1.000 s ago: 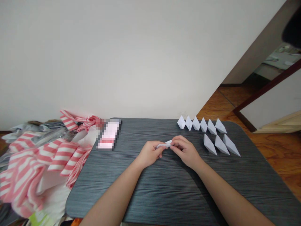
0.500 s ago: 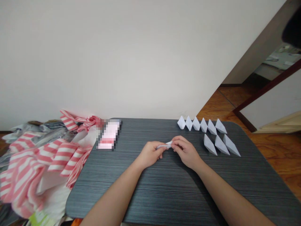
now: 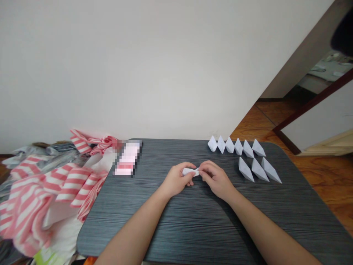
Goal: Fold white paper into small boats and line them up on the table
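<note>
Between my hands, over the middle of the dark table, is a small piece of folded white paper. My left hand holds its left part, with the thumb along the near side. The fingertips of my right hand pinch its right end and hide that tip. To the right stand several folded white paper boats in two rows; a boat in the back row and one in the front row both show pointed ends.
A blurred-out phone-like object lies at the table's back left. Red-and-white striped cloth is heaped beside the table's left edge. A pale wall rises behind, and wooden floor shows at right.
The folded paper has turned in my fingers, so more of its broad white side shows at the left. My left index finger has lifted a little; both hands stay in about the same place.
</note>
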`<state>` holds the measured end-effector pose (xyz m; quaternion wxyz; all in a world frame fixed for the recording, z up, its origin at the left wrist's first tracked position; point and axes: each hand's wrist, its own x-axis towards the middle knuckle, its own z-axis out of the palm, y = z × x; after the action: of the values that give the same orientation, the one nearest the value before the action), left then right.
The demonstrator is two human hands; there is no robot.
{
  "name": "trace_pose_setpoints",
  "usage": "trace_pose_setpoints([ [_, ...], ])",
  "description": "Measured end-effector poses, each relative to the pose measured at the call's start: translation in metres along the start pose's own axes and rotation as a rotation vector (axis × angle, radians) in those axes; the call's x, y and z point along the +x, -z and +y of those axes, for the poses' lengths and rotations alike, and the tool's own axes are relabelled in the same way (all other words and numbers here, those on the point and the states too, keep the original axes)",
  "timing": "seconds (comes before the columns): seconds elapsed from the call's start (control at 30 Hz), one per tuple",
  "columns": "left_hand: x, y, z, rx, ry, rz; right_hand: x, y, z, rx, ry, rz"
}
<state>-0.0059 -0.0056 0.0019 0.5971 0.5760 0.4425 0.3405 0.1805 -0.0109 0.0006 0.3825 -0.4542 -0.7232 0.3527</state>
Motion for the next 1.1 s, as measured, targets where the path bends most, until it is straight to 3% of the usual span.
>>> trace_pose_setpoints([
  [0.1,0.0008,0.0003,-0.001,-0.055,0.013,0.0,-0.0024,-0.0044,0.007,0.163,-0.172,0.028],
  [0.2,0.0009,0.0003,-0.0007,-0.067,0.013,-0.003,-0.0035,-0.0049,0.0084,0.154,-0.244,-0.018],
  [0.63,0.0004,-0.0004,0.0032,-0.033,0.047,0.006,-0.0026,-0.001,0.0036,0.0,-0.163,-0.077],
  [1.1,0.0003,0.0015,0.0033,-0.004,-0.012,-0.061,-0.0029,0.0012,0.0014,0.055,-0.17,-0.127],
])
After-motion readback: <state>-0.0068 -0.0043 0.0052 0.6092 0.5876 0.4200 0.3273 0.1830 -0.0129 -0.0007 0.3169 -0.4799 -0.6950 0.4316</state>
